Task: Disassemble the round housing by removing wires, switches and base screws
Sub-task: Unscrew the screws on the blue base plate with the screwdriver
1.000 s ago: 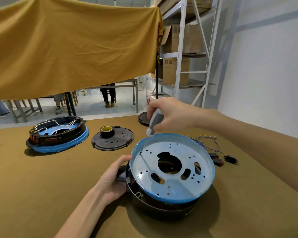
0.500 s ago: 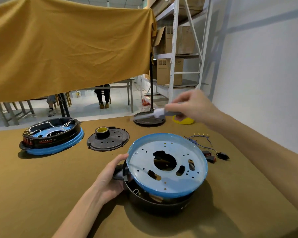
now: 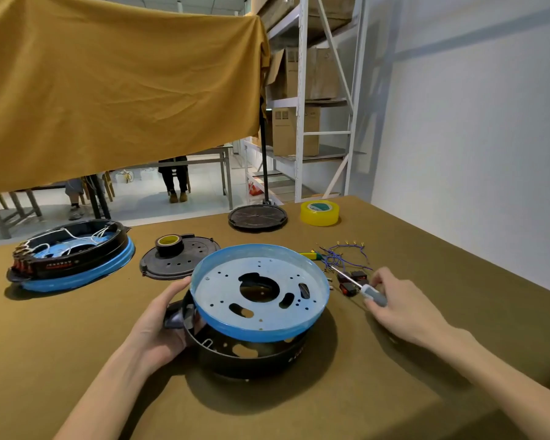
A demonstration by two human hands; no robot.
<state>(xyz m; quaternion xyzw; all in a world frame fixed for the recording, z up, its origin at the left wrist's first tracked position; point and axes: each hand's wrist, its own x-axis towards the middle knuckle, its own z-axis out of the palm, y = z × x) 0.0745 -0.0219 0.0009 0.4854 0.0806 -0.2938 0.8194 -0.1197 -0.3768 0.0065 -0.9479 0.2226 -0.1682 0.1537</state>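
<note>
Housing [image 3: 251, 350] sits at centre frame on the brown table [image 3: 394, 392], its blue-rimmed metal plate [image 3: 261, 290] tilted up off the black shell. Left hand [image 3: 159, 325] grips the shell's side handle, thumb against the plate's rim. Right hand [image 3: 400, 306], right of centre, holds a grey-handled screwdriver [image 3: 362, 289] low over the table, tip pointing at the loose wires [image 3: 346, 254] and the small red-and-black switches [image 3: 351, 279] lying just beside the housing. Judgement: wires and switches are out, and the plate looks freed from its screws; separating plate from shell remains. A second housing [image 3: 70, 255] at left of frame is fully wired, apparently untouched. Two tape rolls, black [image 3: 169, 244] and yellow [image 3: 319, 212], sit further back.
</note>
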